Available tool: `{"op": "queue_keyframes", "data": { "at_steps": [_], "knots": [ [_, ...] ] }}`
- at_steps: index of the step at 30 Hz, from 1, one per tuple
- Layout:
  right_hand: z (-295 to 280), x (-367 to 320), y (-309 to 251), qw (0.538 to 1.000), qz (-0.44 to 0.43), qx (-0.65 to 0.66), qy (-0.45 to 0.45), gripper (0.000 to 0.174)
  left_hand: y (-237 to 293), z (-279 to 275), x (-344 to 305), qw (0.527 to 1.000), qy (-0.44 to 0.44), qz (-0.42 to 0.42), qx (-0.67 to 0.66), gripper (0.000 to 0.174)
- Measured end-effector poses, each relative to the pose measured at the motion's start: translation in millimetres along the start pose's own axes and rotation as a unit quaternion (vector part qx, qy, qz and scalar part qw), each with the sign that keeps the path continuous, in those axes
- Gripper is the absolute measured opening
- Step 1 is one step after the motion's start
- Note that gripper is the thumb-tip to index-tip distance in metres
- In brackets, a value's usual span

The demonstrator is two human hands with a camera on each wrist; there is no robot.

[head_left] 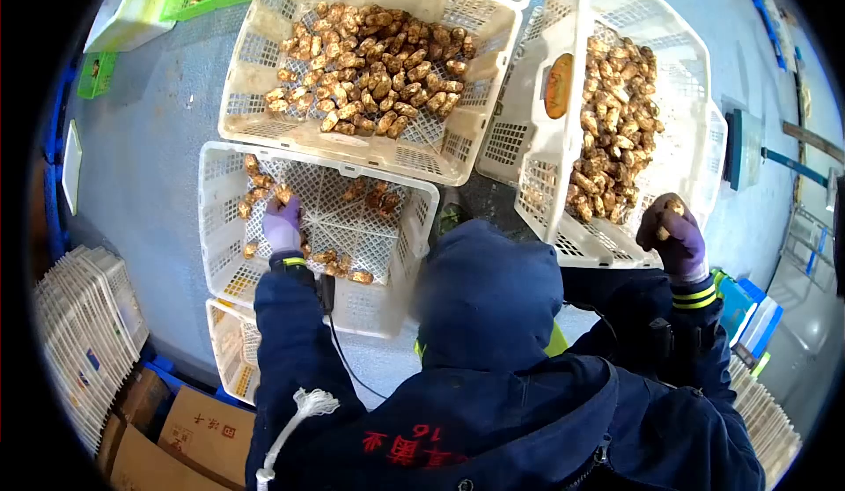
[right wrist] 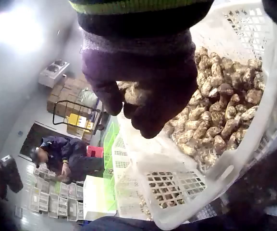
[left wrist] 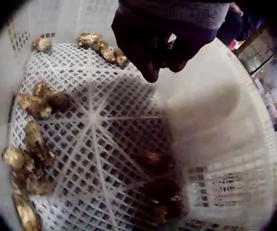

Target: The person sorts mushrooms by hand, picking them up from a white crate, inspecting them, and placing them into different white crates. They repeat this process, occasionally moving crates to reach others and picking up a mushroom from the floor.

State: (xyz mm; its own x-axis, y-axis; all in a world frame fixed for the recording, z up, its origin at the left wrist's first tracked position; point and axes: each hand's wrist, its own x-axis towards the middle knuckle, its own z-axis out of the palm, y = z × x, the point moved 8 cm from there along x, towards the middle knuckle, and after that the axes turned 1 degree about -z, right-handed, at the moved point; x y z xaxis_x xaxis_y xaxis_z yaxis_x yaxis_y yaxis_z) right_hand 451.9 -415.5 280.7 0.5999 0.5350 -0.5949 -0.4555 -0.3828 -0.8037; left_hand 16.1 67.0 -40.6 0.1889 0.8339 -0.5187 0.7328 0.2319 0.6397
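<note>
Head view: left hand (head_left: 282, 224), curled, dips into the near basket (head_left: 339, 227); holding anything, I cannot tell. The right hand (head_left: 676, 237) grips a brown lump (head_left: 673, 207) beside the tipped basket (head_left: 528, 152). A loose grip could drop it. Farther, that leaning basket might spill.

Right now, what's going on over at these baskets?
A person is working over white baskets of brown, mushroom-like pieces. The right hand holds one piece in curled fingers beside the tilted basket, which is well filled. The left hand reaches into the near basket, which holds only a scattering; whether it grips anything is unclear. A third basket beyond is well filled.
</note>
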Motion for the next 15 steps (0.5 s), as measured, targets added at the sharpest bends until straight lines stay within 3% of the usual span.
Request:
{"op": "queue_keyframes", "data": {
  "at_steps": [1, 2, 3, 4, 6, 7, 9, 11, 12, 13, 14, 15],
  "knots": [
    [12, 5, -1, 1.000, -0.009, 0.004, 0.011, 0.027, 14, -1, -19, 0.994, 0.023, 0.013, -0.103, 0.040],
    [25, 12, -1, 1.000, -0.018, -0.013, 0.020, 0.026, 58, -2, -52, 0.977, -0.003, -0.029, -0.213, 0.022],
    [12, 0, 1, 0.998, -0.039, 0.048, -0.020, 0.016, 122, -17, -97, 0.981, -0.020, 0.040, -0.191, 0.013],
    [28, -6, -13, 0.996, -0.065, 0.000, -0.058, 0.013, 172, -22, -132, 0.978, -0.043, 0.061, -0.193, 0.013],
    [67, -20, -43, 0.979, -0.122, -0.072, -0.147, 0.017, 249, -34, -188, 0.981, -0.064, 0.107, -0.150, 0.022],
    [81, -27, -58, 0.963, -0.158, -0.104, -0.194, 0.022, 301, -31, -225, 0.979, -0.110, 0.143, -0.099, 0.037],
    [105, -43, -85, 0.932, -0.244, -0.116, -0.242, 0.034, 353, -18, -276, 0.944, -0.187, 0.270, -0.007, 0.049],
    [115, -58, -102, 0.922, -0.278, -0.064, -0.263, 0.040, 411, 16, -350, 0.908, -0.254, 0.330, 0.038, 0.053],
    [114, -63, -99, 0.930, -0.263, -0.046, -0.254, 0.039, 421, 37, -376, 0.901, -0.306, 0.288, 0.106, 0.055],
    [110, -69, -98, 0.936, -0.264, -0.027, -0.229, 0.036, 434, 61, -401, 0.868, -0.350, 0.323, 0.138, 0.055],
    [101, -69, -92, 0.947, -0.233, -0.002, -0.221, 0.033, 444, 79, -422, 0.802, -0.294, 0.478, 0.206, 0.055],
    [93, -66, -84, 0.955, -0.201, 0.025, -0.215, 0.031, 452, 91, -439, 0.790, -0.306, 0.477, 0.233, 0.056]
  ]
}}
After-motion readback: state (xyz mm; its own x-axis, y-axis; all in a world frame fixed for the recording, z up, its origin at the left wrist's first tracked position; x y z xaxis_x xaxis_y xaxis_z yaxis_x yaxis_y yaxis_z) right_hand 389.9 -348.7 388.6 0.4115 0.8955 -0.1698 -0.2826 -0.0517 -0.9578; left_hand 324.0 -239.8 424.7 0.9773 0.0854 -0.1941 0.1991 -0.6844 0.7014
